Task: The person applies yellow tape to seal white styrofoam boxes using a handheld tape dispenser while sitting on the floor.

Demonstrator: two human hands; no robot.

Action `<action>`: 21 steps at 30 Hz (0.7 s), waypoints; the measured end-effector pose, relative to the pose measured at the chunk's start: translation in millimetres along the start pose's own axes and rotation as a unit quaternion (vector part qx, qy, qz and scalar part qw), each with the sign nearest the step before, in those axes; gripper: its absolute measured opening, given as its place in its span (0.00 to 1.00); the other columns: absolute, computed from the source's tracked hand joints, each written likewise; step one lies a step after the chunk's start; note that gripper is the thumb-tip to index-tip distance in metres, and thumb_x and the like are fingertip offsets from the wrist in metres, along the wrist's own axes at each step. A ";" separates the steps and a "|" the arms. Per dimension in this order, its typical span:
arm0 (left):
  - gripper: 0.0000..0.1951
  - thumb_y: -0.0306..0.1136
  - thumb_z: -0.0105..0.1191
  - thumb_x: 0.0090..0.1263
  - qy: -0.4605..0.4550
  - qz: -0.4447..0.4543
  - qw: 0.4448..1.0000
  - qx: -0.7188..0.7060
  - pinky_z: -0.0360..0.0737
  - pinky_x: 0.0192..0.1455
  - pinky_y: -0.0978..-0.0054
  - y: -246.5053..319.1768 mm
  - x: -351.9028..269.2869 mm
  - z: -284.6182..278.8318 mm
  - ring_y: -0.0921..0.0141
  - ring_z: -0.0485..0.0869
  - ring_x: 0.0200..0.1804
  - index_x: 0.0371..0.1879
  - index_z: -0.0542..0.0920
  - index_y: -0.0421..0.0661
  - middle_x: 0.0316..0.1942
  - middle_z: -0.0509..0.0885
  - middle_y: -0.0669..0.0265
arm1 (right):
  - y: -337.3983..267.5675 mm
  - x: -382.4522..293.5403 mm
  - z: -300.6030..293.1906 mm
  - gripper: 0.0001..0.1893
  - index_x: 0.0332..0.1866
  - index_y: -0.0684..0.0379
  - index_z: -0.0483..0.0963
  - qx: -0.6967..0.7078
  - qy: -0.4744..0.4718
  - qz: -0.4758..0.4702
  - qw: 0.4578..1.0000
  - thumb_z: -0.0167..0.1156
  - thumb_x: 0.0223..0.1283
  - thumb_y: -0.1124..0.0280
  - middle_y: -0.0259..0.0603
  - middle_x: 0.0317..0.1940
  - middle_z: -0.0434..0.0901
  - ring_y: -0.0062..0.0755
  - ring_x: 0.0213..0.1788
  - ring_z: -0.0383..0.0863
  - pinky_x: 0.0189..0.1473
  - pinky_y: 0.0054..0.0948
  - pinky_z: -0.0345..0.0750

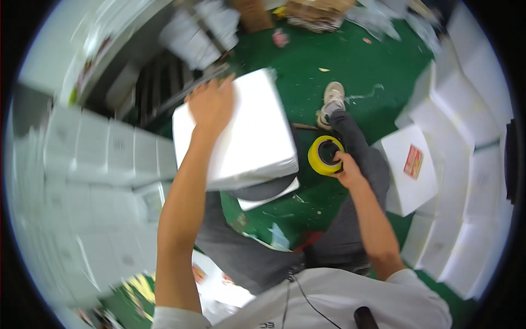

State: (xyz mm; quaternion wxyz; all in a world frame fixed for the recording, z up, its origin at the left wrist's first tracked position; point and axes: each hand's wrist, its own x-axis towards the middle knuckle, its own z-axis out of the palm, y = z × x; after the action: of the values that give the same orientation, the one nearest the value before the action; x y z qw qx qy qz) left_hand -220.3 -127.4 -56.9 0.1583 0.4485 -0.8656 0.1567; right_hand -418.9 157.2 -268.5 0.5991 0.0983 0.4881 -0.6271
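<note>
A white box (257, 135), apparently of foam, lies before me over a dark round support (263, 189). My left hand (214, 103) rests on the far left part of its top, fingers reaching to the far edge. Motion blurs that hand slightly. To the right of the box, my right hand (348, 169) grips a roll of yellow tape (315, 158) by its rim, thumb at the dark core opening. The tape is held apart from the box, above the floor near my right leg (365, 160).
White boxes (448, 172) are stacked along the right, one with a red label (413, 161). More white boxes (119, 152) line the left. A dark slatted rack (164, 82) stands at the far left. Flattened cardboard (318, 12) and plastic film (374, 20) lie on the green floor (296, 61).
</note>
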 end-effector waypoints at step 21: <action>0.20 0.42 0.37 0.75 -0.152 0.107 0.965 -0.183 0.68 0.51 0.62 15.2 -8.9 -47.1 0.56 0.77 0.40 0.36 0.79 0.39 0.34 0.81 0.51 | -28.9 -33.6 64.8 0.39 0.72 0.55 0.62 -0.051 -0.149 -0.084 0.984 0.55 0.48 0.80 0.37 0.49 0.78 0.23 0.43 0.77 0.49 0.23 0.75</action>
State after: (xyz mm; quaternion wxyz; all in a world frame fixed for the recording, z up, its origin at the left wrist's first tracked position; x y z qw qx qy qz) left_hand -221.7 -93.1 -20.1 0.0860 0.3356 -0.9362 -0.0582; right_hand -404.6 126.3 -197.7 0.6144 -0.0684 0.4308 -0.6574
